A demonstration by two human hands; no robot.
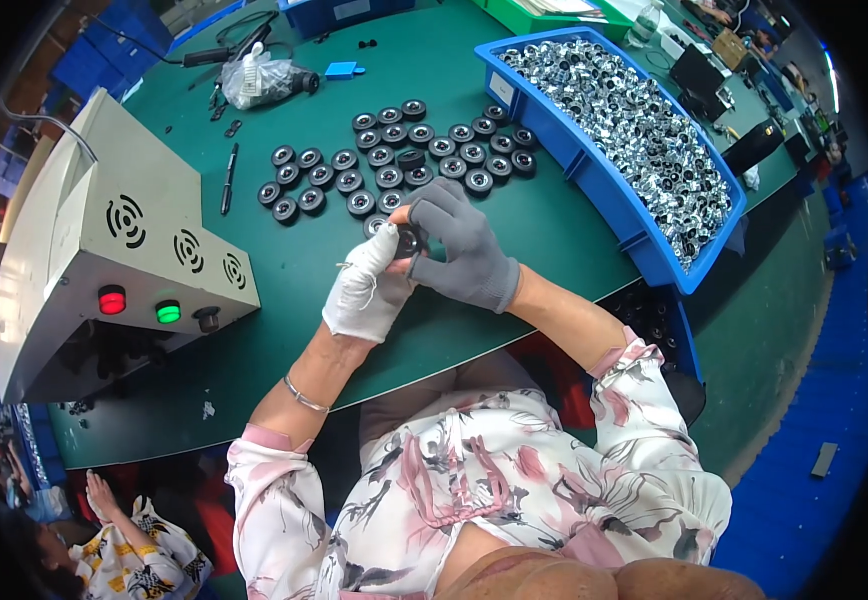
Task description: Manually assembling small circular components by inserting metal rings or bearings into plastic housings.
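Worktop [299, 285]: deep green and smooth, running right across the view, its front edge bending past the person's lap.
Floral top [374, 510]: right up close, white with pink and grey blooms, pale pink at the cuffs.
Bracelet [306, 395]: a thin metal band round the left wrist, just below the glove.
Left hand [362, 290]: white glove, reaching in over the worktop, thumb on top, fingers curled in against the piece.
Right hand [466, 250]: grey glove, bare skin at a fingertip, closing in from the other side with bent fingers.
Black wheel [407, 243]: here's the centre of attention, pinched between the fingers of both hands, held above the worktop.
Loose wheels [389, 177]: a whole crowd of them just beyond the hands, black rims, shiny centres, mostly lying flat; the nearest is partly covered by the white glove.
Machine [144, 190]: big cream box over on the left, curved vent slots on its side, red light [112, 299] and green light [168, 311] on its front, dark knob [208, 319] beside them.
Pen [230, 180]: dark, lying between machine and wheels.
Blue bin [586, 165]: out to the right, piled high with silvery metal parts [634, 130].
Plastic bag [266, 80]: crumpled and clear, toward the far side, a blue tag [345, 70] lying near it.
Green tray [609, 28]: away at the far edge, a clear bottle [644, 25] beside it.
Co-worker [144, 540]: off at lower left, patterned clothing, hands raised close together.
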